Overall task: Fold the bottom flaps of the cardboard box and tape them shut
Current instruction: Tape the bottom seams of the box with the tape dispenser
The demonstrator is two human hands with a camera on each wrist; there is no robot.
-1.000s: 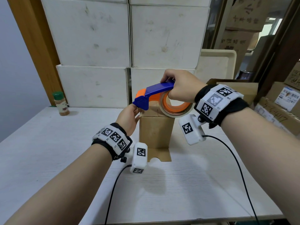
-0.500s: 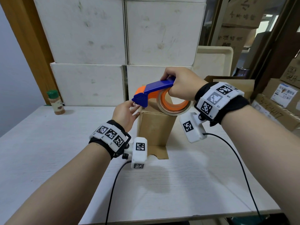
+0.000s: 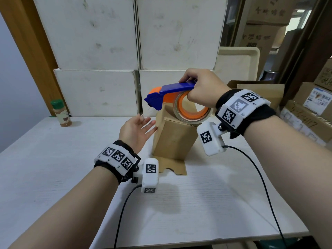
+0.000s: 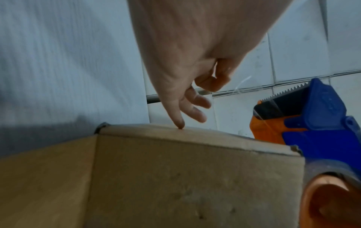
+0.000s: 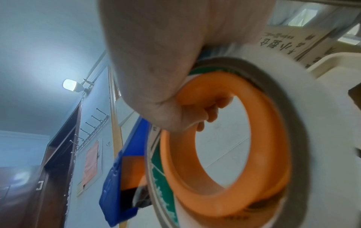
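Observation:
A tall brown cardboard box stands on the white table, with one loose flap lying flat at its foot. My right hand grips a blue and orange tape dispenser just above the box top, its toothed blade pointing left. My left hand is beside the box's left face with its fingers spread. Its little finger touches the box's upper edge. A faint clear strand shows near those fingertips; whether it is held is unclear.
Stacked white boxes form a wall behind the table. A green-capped spice bottle stands at the back left. A cream tray leans at the back right, with brown cartons piled to the right. Two black cables trail off the front edge.
My left hand has dropped from the dispenser's front end to the box's left side and its fingers have spread. The dispenser stays over the box top in my right hand.

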